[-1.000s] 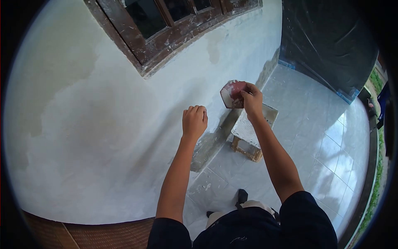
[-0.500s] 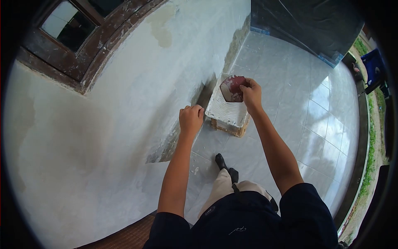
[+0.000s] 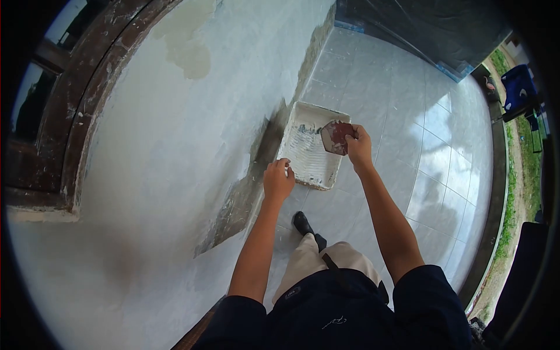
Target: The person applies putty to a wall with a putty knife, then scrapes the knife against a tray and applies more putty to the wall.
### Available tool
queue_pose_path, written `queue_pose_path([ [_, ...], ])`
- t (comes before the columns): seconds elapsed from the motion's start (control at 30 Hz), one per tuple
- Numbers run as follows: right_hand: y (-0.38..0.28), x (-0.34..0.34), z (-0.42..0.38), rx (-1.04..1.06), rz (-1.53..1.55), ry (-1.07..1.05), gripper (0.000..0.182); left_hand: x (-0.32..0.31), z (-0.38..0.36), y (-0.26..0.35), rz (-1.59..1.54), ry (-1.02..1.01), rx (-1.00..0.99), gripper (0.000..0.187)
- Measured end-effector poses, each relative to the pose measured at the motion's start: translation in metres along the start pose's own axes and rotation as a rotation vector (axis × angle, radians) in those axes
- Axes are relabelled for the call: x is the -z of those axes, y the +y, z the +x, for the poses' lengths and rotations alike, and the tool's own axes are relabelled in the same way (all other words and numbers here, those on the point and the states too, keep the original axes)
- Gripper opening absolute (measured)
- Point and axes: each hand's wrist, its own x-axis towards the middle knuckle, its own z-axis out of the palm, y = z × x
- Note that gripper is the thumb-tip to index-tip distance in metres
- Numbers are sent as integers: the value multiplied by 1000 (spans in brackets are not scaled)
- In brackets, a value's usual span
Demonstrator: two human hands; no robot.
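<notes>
In my right hand (image 3: 360,146) is a flat, angular, reddish-brown scraper (image 3: 334,137), pinched at its right edge and smeared with pale filler. It is over the right side of a white ribbed paint tray (image 3: 306,158), whose inside carries white and dark smears. My left hand (image 3: 280,179) is at the tray's near left corner, fingers curled at the rim and thumb toward the inside. The hand covers that corner, so the exact contact is partly hidden.
A patchy white wall (image 3: 157,157) with bare grey areas runs along the left, beside a brown window frame (image 3: 76,111). Grey tiles (image 3: 379,192) cover the floor. Dark sheeting (image 3: 420,29) hangs at the back. My shoe (image 3: 302,223) is below the tray.
My left hand has moved from beside the wall to the tray's corner. The scraper has shifted slightly relative to the tray. The view has moved, and the stool under the tray is now mostly hidden.
</notes>
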Motion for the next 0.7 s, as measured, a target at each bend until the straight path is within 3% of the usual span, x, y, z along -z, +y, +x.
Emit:
queue_pose_path([
  [0.3, 50, -2, 56, -62, -148, 9, 28, -61, 4, -26, -101, -133, 113, 30],
  [0.47, 81, -12, 101, -96, -162, -72, 30, -90, 9, -29, -140, -77, 197, 35],
  [0.7, 118, -29, 167, 39, -371, -169, 30, -134, 9, -37, -122, -59, 353, 41],
])
